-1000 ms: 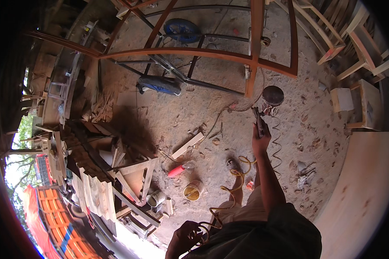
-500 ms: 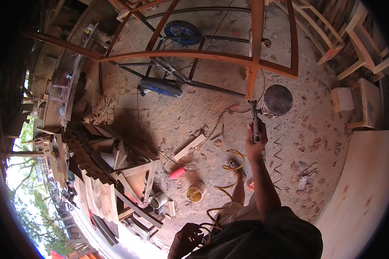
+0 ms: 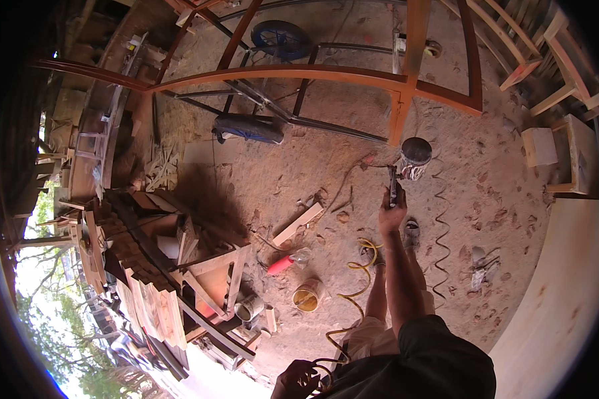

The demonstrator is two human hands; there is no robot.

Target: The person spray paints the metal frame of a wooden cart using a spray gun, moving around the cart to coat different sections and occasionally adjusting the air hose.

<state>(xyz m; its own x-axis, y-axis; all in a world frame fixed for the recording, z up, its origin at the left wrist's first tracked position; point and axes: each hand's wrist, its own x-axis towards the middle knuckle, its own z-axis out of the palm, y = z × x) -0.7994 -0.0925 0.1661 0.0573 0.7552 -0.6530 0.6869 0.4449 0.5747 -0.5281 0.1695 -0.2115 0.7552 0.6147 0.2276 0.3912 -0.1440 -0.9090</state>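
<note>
My right hand (image 3: 393, 214), its arm stretched forward, is wrapped around the grip of a spray gun (image 3: 394, 189). A paint-streaked cup with a round dark lid (image 3: 416, 153) sits beside the gun's head and appears to be joined to it. Just ahead rises an orange-brown frame (image 3: 313, 74), its near upright end (image 3: 399, 120) close to the gun but apart from it. Low in the view, my left hand (image 3: 296, 379) is closed around a loop of a yellow coiled hose (image 3: 351, 298). The grip's lower end is hidden by my right hand.
Behind the frame lie dark metal bars with two wheels (image 3: 281, 40) (image 3: 249, 128). Stacked wood (image 3: 153, 306) fills the left, near an open paint bucket (image 3: 307, 296) and a red bottle (image 3: 281, 265). Wooden frames (image 3: 566, 66) and a large board (image 3: 546, 279) stand right.
My right hand has drawn the spray gun slightly back toward me and tilted it, so the cup's streaked side shows more. The left hand keeps the hose, a little lower in view.
</note>
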